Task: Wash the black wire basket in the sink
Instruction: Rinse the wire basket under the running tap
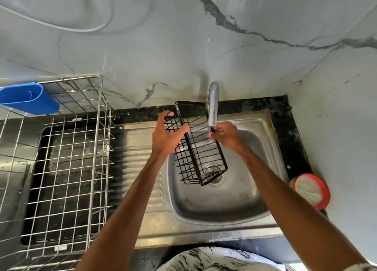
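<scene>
Two hands hold the black wire basket (201, 158) in the air over the bowl of the sink (240, 201), in the middle of the frame. It is tilted, with its far end up under the tap (213, 105) and its near end hanging low above the drain (213, 171). That slant probably lets water from the spout run down the length of the wires and fall into the bowl rather than onto the counter (285, 132). A pale streak under the spout suggests the water is running, though this is hard to confirm. The left hand (167, 136) reaches in from the lower left, and its fingers (170, 114) and thumb clamp the basket's raised left end. The right hand (227, 136) comes from the lower right, its fingers (217, 130) pinching the rim wire just below the spout, likely to steady or rub that spot. Both forearms are stretched well forward. A steel dish rack (61, 168) with a blue holder (30, 99) stands at left, and a red-rimmed tub (310, 191) sits at right.
</scene>
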